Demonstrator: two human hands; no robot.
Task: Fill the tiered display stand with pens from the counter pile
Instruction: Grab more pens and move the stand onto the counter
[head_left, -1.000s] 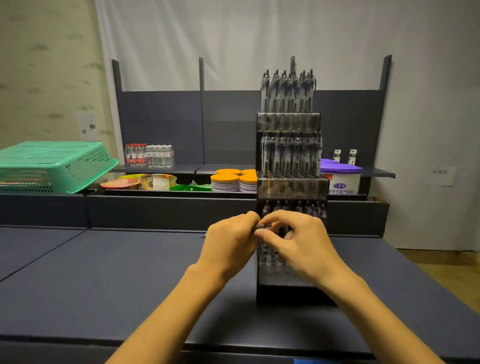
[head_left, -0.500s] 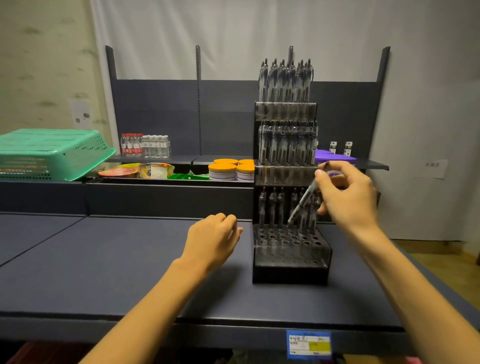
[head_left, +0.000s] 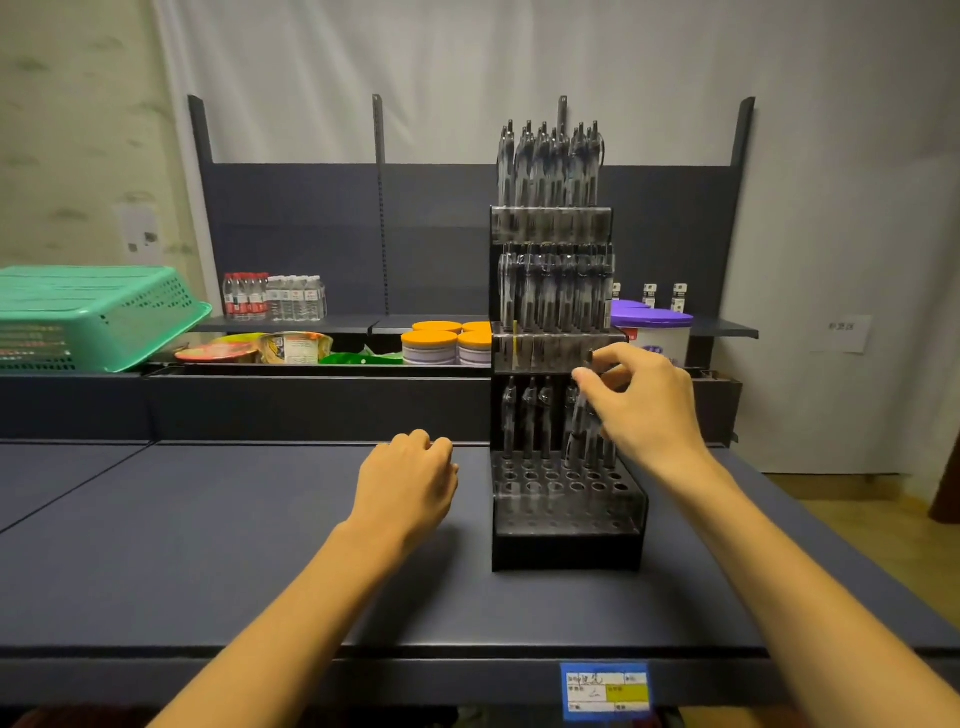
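Standing on the dark counter (head_left: 208, 545), the tiered display stand (head_left: 566, 540) is the landmark for all other things. Its top tier and middle tier are full of upright pens, and in the lowest tier only the back row holds pens, while the front rows of holes show no pens. The right hand (head_left: 644, 410) is at the right side of the stand, level with the lowest tier. Its thumb and fingers pinch the top of one pen (head_left: 582, 431), which stands nearly upright with its lower end at the back row of holes; I cannot tell if the tip is already inside a hole. The left hand (head_left: 410, 488) rests on the counter just left of the stand, fingers loosely curled, and it holds nothing. A pile of pens is not visible on the counter. Behind the stand and to its left are orange-lidded jars (head_left: 441, 343), some food packs and a row of water bottles (head_left: 275, 296) on a shelf. Far left of the stand sits a green plastic basket (head_left: 93, 317). Right behind the stand is a tub with purple lid (head_left: 654, 327). On the counter edge below the stand is a blue label (head_left: 605, 691)
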